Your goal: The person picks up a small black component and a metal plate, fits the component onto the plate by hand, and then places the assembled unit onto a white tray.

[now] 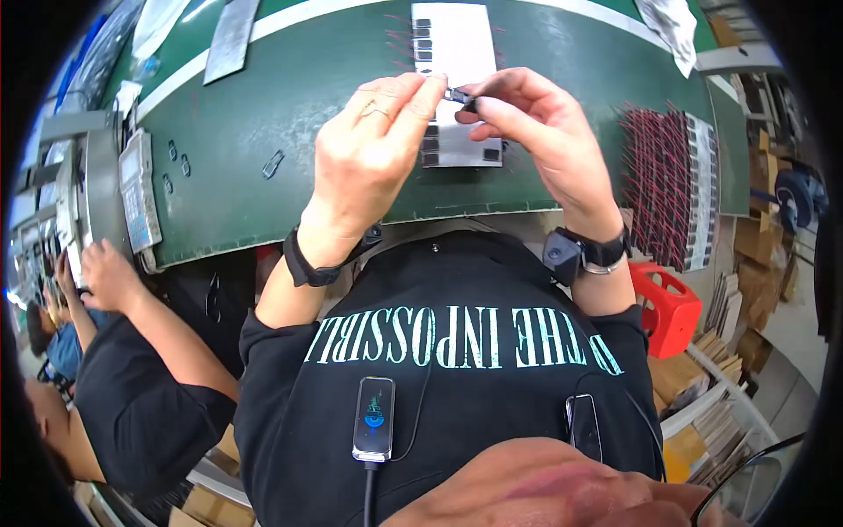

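Note:
In front of me, above the white board (465, 53), my two hands meet at a small black rectangular part (457, 95). The fingertips of my left hand (373, 145) close on its left end. At its right end, the thumb and index finger of my right hand (549, 127) pinch it; the other fingers curl loosely. Black square pieces (423, 46) with thin red wires line the board's left edge, partly hidden by my left hand. One more black piece (492, 155) lies at the board's near right corner. To the left, a loose black part (273, 163) rests on the green table.
Further left lie several small black parts (185, 165), beside a grey keypad device (138, 193). A co-worker's hand (110, 277) is past it. On the right, a sheet of red-wired pieces (663, 189) hangs near the table's edge, above a red stool (672, 307).

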A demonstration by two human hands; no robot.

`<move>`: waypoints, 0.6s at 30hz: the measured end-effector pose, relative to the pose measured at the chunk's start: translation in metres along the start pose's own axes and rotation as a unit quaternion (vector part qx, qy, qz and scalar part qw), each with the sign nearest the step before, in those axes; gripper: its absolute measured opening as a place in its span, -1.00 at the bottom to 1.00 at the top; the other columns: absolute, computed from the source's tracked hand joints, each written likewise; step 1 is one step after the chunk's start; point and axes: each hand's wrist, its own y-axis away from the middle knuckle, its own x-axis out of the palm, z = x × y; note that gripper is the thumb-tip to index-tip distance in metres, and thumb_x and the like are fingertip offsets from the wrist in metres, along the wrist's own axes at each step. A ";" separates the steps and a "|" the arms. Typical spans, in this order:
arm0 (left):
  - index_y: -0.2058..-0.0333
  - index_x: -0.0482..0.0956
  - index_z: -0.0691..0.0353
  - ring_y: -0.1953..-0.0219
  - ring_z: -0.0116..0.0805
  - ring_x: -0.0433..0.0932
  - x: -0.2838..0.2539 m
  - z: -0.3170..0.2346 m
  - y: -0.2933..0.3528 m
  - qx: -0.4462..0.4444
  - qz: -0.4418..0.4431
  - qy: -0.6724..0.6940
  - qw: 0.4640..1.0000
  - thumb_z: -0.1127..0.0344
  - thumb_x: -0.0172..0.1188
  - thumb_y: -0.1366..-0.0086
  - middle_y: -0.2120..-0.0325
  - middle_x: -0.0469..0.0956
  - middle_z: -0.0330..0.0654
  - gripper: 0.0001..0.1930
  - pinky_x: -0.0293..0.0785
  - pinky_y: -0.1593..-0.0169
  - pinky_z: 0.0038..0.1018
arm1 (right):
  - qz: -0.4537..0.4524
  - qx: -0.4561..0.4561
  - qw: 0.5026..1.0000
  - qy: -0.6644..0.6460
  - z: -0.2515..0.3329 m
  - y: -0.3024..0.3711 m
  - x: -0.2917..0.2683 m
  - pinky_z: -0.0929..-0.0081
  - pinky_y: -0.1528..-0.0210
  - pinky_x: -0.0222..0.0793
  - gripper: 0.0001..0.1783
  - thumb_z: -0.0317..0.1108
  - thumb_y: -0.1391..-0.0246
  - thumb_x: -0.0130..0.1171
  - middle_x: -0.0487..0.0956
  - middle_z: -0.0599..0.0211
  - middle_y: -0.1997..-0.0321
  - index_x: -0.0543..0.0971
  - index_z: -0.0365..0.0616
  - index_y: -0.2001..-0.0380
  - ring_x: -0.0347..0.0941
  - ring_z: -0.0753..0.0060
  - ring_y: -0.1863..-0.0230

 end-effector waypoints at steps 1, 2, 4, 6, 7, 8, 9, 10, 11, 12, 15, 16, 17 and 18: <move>0.11 0.70 0.19 0.28 -0.23 0.68 0.006 -0.003 -0.001 0.007 0.002 0.003 1.000 0.53 0.38 -0.13 0.31 0.68 -0.12 -0.69 0.60 0.20 -0.48 | 0.018 0.020 0.999 -0.023 -0.002 0.000 -0.004 0.58 0.02 0.49 -0.79 -0.44 -0.27 0.18 0.62 0.26 0.12 0.56 -0.32 0.07 0.58 0.52 0.14; 0.10 0.70 0.20 0.28 -0.23 0.69 0.010 -0.006 -0.003 0.013 0.004 0.004 1.000 0.53 0.38 -0.14 0.31 0.68 -0.11 -0.69 0.60 0.19 -0.49 | 0.012 0.020 0.999 -0.022 -0.004 0.002 -0.008 0.58 0.02 0.49 -0.79 -0.44 -0.27 0.18 0.62 0.26 0.12 0.56 -0.32 0.07 0.58 0.52 0.14; 0.09 0.70 0.20 0.28 -0.26 0.69 0.008 -0.010 -0.005 -0.043 0.037 0.072 0.996 0.52 0.38 -0.15 0.30 0.68 -0.10 -0.69 0.61 0.20 -0.50 | -0.018 -0.008 0.999 0.032 -0.012 0.006 -0.014 0.59 0.03 0.50 -0.78 -0.43 -0.27 0.20 0.63 0.28 0.14 0.55 -0.32 0.07 0.58 0.54 0.15; 0.08 0.70 0.21 0.29 -0.32 0.69 0.003 -0.014 -0.006 -0.154 0.094 0.199 0.963 0.51 0.37 -0.17 0.29 0.69 -0.09 -0.69 0.61 0.20 -0.52 | -0.029 -0.019 0.998 0.057 -0.016 0.009 -0.016 0.59 0.04 0.50 -0.77 -0.43 -0.26 0.21 0.63 0.29 0.16 0.55 -0.32 0.07 0.57 0.56 0.15; 0.08 0.70 0.21 0.29 -0.32 0.69 0.004 -0.013 -0.005 -0.158 0.095 0.197 0.963 0.51 0.37 -0.17 0.29 0.69 -0.09 -0.69 0.61 0.20 -0.52 | -0.028 -0.022 0.997 0.073 -0.017 0.010 -0.016 0.60 0.04 0.50 -0.78 -0.44 -0.26 0.21 0.63 0.31 0.17 0.57 -0.31 0.08 0.57 0.57 0.16; 0.06 0.70 0.20 0.28 -0.36 0.69 0.005 -0.010 -0.006 -0.170 0.114 0.206 0.957 0.50 0.36 -0.18 0.28 0.69 -0.11 -0.69 0.61 0.19 -0.54 | -0.026 -0.027 0.995 0.087 -0.016 0.010 -0.015 0.60 0.05 0.49 -0.79 -0.46 -0.25 0.21 0.63 0.33 0.18 0.58 -0.30 0.09 0.56 0.58 0.16; 0.05 0.69 0.20 0.28 -0.40 0.69 0.006 -0.007 -0.006 -0.181 0.133 0.215 0.950 0.50 0.36 -0.19 0.27 0.70 -0.12 -0.68 0.61 0.19 -0.55 | -0.023 -0.032 0.994 0.102 -0.016 0.010 -0.014 0.61 0.05 0.48 -0.80 -0.47 -0.24 0.22 0.63 0.35 0.19 0.59 -0.29 0.10 0.56 0.60 0.16; 0.03 0.69 0.20 0.28 -0.44 0.69 0.006 -0.005 -0.006 -0.192 0.150 0.224 0.944 0.50 0.35 -0.20 0.27 0.70 -0.13 -0.67 0.61 0.18 -0.57 | -0.019 -0.031 0.994 0.101 -0.015 0.009 -0.014 0.61 0.05 0.48 -0.80 -0.47 -0.24 0.22 0.63 0.35 0.19 0.59 -0.29 0.10 0.56 0.60 0.16; 0.03 0.69 0.20 0.28 -0.44 0.69 0.005 -0.006 -0.005 -0.195 0.150 0.221 0.944 0.50 0.35 -0.20 0.27 0.70 -0.13 -0.67 0.61 0.18 -0.57 | -0.052 -0.082 0.979 0.180 -0.013 0.009 -0.014 0.62 0.06 0.47 -0.82 -0.48 -0.23 0.22 0.63 0.37 0.20 0.60 -0.28 0.11 0.55 0.61 0.17; 0.02 0.68 0.21 0.27 -0.46 0.69 0.006 -0.009 -0.005 -0.225 0.140 0.242 0.933 0.49 0.34 -0.22 0.26 0.71 -0.15 -0.68 0.61 0.17 -0.58 | -0.085 -0.134 0.953 0.257 -0.011 0.009 -0.013 0.63 0.06 0.46 -0.83 -0.50 -0.22 0.23 0.63 0.39 0.20 0.61 -0.27 0.13 0.55 0.63 0.18; 0.00 0.66 0.25 0.25 -0.50 0.69 0.010 -0.018 -0.001 -0.282 0.124 0.290 0.906 0.48 0.31 -0.26 0.24 0.72 -0.18 -0.69 0.61 0.15 -0.61 | -0.114 -0.179 0.921 0.327 -0.005 0.009 -0.003 0.62 0.09 0.46 -0.85 -0.52 -0.18 0.23 0.64 0.37 0.23 0.63 -0.27 0.17 0.56 0.61 0.21; 0.00 0.65 0.28 0.23 -0.50 0.69 0.011 -0.020 0.001 -0.308 0.116 0.329 0.885 0.48 0.31 -0.28 0.24 0.71 -0.18 -0.69 0.61 0.14 -0.61 | -0.106 -0.178 0.924 0.320 -0.003 0.007 0.004 0.60 0.12 0.48 -0.86 -0.52 -0.15 0.24 0.65 0.32 0.26 0.63 -0.28 0.20 0.57 0.57 0.23; -0.01 0.64 0.30 0.22 -0.50 0.68 0.011 -0.021 0.003 -0.333 0.108 0.366 0.862 0.48 0.30 -0.29 0.23 0.71 -0.18 -0.70 0.61 0.13 -0.61 | -0.098 -0.176 0.928 0.314 -0.003 0.007 0.007 0.57 0.14 0.49 -0.86 -0.53 -0.13 0.24 0.65 0.28 0.28 0.63 -0.29 0.22 0.58 0.53 0.26; -0.02 0.63 0.33 0.21 -0.50 0.68 0.012 -0.021 0.003 -0.357 0.099 0.402 0.837 0.48 0.29 -0.30 0.23 0.71 -0.18 -0.70 0.61 0.12 -0.61 | -0.099 -0.176 0.927 0.315 -0.003 0.007 0.006 0.57 0.14 0.49 -0.86 -0.53 -0.13 0.24 0.65 0.28 0.28 0.63 -0.29 0.22 0.58 0.53 0.26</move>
